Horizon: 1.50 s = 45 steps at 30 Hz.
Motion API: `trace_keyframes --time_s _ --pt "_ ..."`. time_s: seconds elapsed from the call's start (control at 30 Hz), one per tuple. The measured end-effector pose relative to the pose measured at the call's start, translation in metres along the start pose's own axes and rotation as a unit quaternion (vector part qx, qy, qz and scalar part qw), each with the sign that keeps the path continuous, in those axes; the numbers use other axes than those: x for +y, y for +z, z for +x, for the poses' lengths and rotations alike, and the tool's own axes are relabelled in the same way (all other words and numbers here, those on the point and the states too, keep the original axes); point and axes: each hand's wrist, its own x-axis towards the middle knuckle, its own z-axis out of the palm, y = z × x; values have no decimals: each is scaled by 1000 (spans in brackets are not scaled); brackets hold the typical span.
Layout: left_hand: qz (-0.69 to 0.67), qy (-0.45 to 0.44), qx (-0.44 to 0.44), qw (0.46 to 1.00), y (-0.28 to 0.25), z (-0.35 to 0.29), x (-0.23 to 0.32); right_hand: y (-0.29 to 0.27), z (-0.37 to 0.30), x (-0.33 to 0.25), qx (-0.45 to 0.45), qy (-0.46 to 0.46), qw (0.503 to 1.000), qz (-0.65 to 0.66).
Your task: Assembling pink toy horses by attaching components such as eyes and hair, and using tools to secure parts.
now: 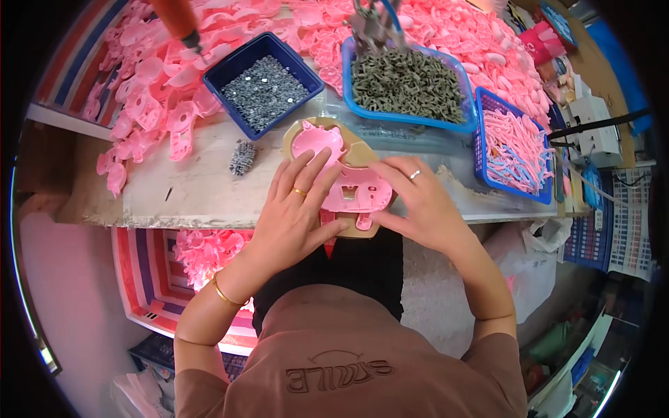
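A pink plastic shell [357,189] lies hollow side up in a tan holder [359,151] at the table's front edge. A rounded pink section [313,139] sits at its far left. My left hand [296,202], with a gold ring and bracelet, rests with fingers spread over the shell's left side, its thumb near the lower edge. On the shell's right side, my right hand [421,202] has its fingertips at the upper edge and its thumb at the lower edge, held apart. What lies beneath my left fingers is hidden.
Beyond stand a dark blue tray [226,104] of small silvery pieces, a light blue tub [411,122] of dark metal parts and a blue basket [512,182] of pink and blue sticks. A cluster of silvery pieces [242,159] lies left. An orange tool [174,19] hangs above heaped pink parts [150,90].
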Motion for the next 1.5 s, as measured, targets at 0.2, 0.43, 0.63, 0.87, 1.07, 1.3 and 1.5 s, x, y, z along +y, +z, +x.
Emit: trace_keyframes --time_s 0.2,0.43,0.63,0.87,1.07,1.3,1.5 --pt "33 24 1 999 14 18 6 0 -2 0 21 18 1000 15" --pt "27 20 -5 999 20 24 9 5 -3 -4 31 4 999 -42" --pt "38 25 5 999 21 24 8 -4 2 8 0 2 1000 23" --pt "63 13 4 998 23 22 10 -48 59 107 177 161 970 -48" --pt "50 15 -3 999 23 24 11 -29 88 146 159 151 954 -206" --pt "-4 59 61 996 15 42 22 -45 60 77 109 248 949 162" --pt "-49 85 107 989 24 68 31 -30 21 15 39 212 944 250"
